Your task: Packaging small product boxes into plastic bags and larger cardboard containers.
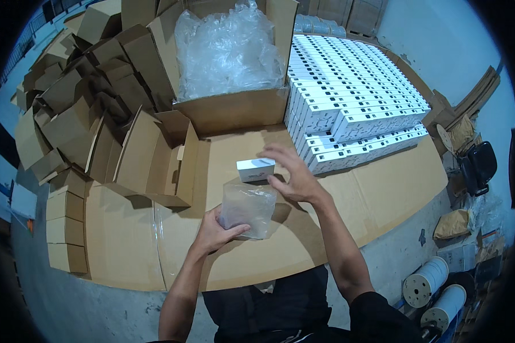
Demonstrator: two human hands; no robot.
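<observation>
Plastic first: clamping a clear bag (250,208) between the thumb and curled fingers of the left hand (214,233), gripping near its lower left edge and holding it over the tabletop (117,240), just on the near side of a small white box (256,170). Looking light, thin and limp; probably sliding easily over itself, creasing under pressure. Likely handling best when pinched at an edge, with the opposite edge steadied. Not showing its mouth clearly at this angle.

Finding the white box resting on the tabletop — looking stiff, flat-sided and square-cornered, probably light paperboard with a smooth, slightly slippery coat. Likely taking a grip best across two opposite faces or at the short ends; probably denting first at the corners. Holding the right hand (299,182) beside its right end, with thumb and fingers spread apart and nothing clamped between them; being unable to tell touching from merely near at the thumb tip.

Noting materials around: to the right, seeing a stack of white boxes (355,86), packed in tight rows, bearing small dark squares above and line patterns on the front faces. At the back, seeing a deep brown carton (232,111) filled with crumpled film (229,54), glossy and puckered. To the left, seeing piled cartons (74,120) in matte brown board, tilting at many angles with flaps and folds showing. Underneath, seeing flat brown cardboard facing the tabletop — looking dry and dull, with a shiny tape strip (159,246) running along a seam.
</observation>
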